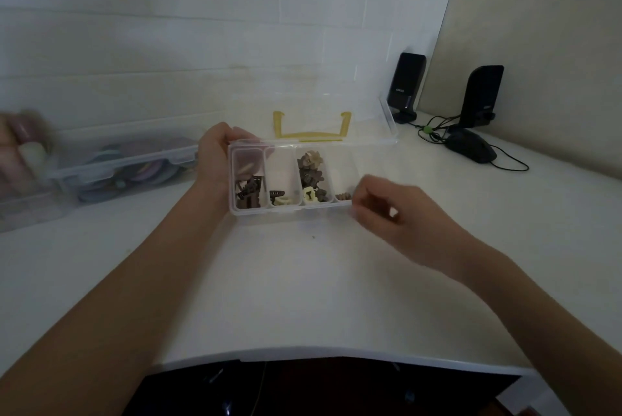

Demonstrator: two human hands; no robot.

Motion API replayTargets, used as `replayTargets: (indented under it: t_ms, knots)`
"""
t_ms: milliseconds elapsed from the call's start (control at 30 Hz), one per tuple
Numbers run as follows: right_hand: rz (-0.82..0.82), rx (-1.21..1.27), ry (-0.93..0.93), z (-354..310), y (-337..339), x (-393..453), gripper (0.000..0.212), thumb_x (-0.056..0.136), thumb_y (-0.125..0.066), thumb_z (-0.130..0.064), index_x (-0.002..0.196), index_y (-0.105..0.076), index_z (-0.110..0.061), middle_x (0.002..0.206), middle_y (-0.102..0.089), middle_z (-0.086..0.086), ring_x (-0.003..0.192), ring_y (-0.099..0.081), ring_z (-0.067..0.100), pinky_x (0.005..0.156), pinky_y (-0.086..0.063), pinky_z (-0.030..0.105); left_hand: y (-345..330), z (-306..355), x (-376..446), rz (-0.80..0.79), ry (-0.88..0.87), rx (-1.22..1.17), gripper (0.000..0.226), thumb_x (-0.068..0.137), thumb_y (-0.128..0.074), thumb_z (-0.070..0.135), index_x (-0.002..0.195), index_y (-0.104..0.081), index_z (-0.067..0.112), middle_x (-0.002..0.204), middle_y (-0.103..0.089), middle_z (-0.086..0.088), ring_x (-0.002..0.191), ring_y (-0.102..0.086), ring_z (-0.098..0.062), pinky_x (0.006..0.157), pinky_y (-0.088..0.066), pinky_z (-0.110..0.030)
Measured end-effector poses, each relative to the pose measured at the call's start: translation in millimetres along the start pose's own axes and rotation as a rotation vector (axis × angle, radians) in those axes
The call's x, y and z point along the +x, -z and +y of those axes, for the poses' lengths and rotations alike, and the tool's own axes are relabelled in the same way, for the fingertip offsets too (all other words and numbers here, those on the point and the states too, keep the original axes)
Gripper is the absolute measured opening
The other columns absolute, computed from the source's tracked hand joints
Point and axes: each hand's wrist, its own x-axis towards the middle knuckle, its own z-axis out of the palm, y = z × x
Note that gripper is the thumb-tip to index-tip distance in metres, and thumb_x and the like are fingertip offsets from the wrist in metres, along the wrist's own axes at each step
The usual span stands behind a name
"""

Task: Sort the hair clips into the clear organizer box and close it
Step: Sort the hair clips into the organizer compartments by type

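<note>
The clear organizer box (286, 210) stands on the white desk, tilted up at its far side, its lid (336, 79) open toward the wall with a yellow handle (311, 136). Several brown and cream hair clips lie in its four compartments: dark brown ones (248, 195) at the left, cream and brown ones (311, 195) in the third, one small brown clip (343, 196) in the rightmost. My left hand (215, 156) grips the box's left far corner. My right hand (393, 210) hovers at the box's right near corner, fingers curled, thumb and forefinger close together; nothing shows between them.
A second clear box (128, 166) with coloured round items sits at the left. Blurred objects lie at the far left edge. Two black speakers (405, 85) (481, 95), a black mouse (471, 146) and cables occupy the back right. The desk's front edge (336, 353) is near me.
</note>
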Motion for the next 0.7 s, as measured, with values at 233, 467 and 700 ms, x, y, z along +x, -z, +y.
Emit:
replayTargets:
  t_ms: [233,467,700]
  knots:
    - [0.238,0.299,0.050,-9.3,-10.1,49.7,0.017,0.080,-0.072,-0.011,0.087,-0.057,-0.013,0.088,-0.070,-0.003,0.077,-0.063,0.010,0.067,-0.049,0.020,2.0,-1.1,6.3,-0.013,0.000,-0.002,0.018,0.050,-0.045,0.015,0.034,-0.053,0.013,0.041,-0.050,0.002,0.042,-0.050,-0.012,0.050,-0.046,-0.019]
    - [0.286,-0.045,0.110,8.8,-31.6,50.7,0.001,0.086,-0.065,-0.022,0.086,-0.065,-0.023,0.089,-0.063,-0.026,0.095,-0.054,0.006,0.093,-0.042,0.039,3.3,-2.3,11.9,0.027,0.015,0.020,0.016,0.050,-0.046,0.014,0.035,-0.052,0.012,0.041,-0.051,0.001,0.041,-0.052,-0.012,0.051,-0.047,-0.021]
    - [0.431,-0.107,0.162,17.7,-25.6,50.5,0.013,0.090,-0.056,-0.019,0.096,-0.066,-0.023,0.109,-0.063,-0.015,0.107,-0.055,0.011,0.095,-0.037,0.030,0.8,-2.4,9.7,0.018,0.014,-0.033,0.021,0.049,-0.044,0.012,0.029,-0.049,0.013,0.038,-0.048,0.002,0.035,-0.050,-0.010,0.043,-0.045,-0.017]
